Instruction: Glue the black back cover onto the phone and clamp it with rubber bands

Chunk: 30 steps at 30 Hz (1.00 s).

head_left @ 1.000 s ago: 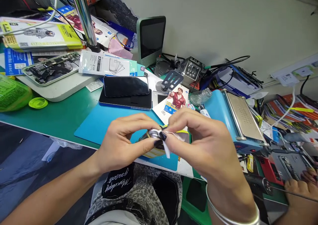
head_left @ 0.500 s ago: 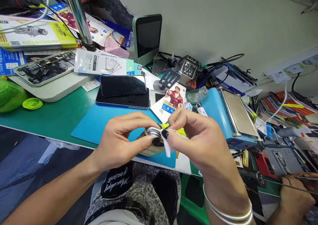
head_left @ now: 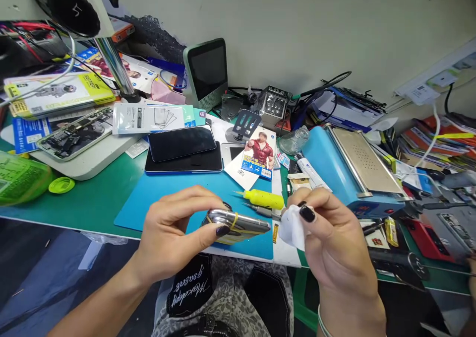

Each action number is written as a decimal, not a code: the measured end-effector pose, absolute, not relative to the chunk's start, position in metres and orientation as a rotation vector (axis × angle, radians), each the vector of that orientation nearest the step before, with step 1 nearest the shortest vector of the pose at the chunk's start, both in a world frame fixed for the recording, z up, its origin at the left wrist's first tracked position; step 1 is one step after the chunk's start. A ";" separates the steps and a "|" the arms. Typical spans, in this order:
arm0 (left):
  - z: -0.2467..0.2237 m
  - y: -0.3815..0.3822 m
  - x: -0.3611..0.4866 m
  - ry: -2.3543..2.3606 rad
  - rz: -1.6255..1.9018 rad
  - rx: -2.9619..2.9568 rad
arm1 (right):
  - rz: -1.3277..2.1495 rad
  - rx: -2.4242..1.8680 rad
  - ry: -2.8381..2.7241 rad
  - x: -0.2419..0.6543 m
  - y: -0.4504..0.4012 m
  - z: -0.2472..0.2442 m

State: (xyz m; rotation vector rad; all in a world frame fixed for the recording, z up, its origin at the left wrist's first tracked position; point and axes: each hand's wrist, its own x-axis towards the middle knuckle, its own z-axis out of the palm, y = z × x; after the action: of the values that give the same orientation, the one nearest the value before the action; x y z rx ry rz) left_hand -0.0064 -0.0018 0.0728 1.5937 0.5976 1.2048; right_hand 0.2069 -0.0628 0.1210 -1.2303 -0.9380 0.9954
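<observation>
Over blue matting (head_left: 143,196), left fingers (head_left: 204,236) grip a shiny silver-edged phone (head_left: 253,224) banded yellow; right fingers (head_left: 322,229) pinch white tissue (head_left: 291,229).

Wall (head_left: 282,34): we see muted grey under modest indoor light whose source we cannot place.
Metal post (head_left: 115,69): bright streaks of glare along its length, far left.
Held phone (head_left: 253,225): glints on the metal edge.
White cloth (head_left: 292,228): pale and bright, its fine texture lost to us.
Floor (head_left: 48,262): dim, near left.
Printed card (head_left: 260,151): the figure's face pixelated.
Power strip (head_left: 461,64): slanted, wide-angle stretch at right.
Red phone (head_left: 427,240): we find it soft, near the right edge.
</observation>
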 end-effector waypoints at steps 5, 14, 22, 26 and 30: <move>0.071 -0.003 -0.006 0.605 1.204 1.605 | 0.964 -1.255 -0.882 0.209 -0.076 0.115; 0.079 -0.007 0.002 0.610 1.172 1.697 | 0.914 -1.293 -1.131 0.214 -0.091 0.109; 0.095 -0.014 0.066 0.386 0.861 1.874 | 0.693 -1.511 -1.621 0.251 -0.121 0.111; 0.067 -0.012 0.062 0.421 0.694 1.997 | 0.666 -1.552 -1.604 0.270 -0.143 0.097; 0.047 -0.007 0.034 0.513 0.524 2.036 | 0.667 -1.540 -1.507 0.276 -0.153 0.079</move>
State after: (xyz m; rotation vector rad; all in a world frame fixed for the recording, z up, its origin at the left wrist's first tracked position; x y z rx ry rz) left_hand 0.0341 -0.0073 0.0472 2.0359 0.5132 0.5245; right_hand 0.2760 -0.1529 0.0793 -1.5398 -1.5067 0.6667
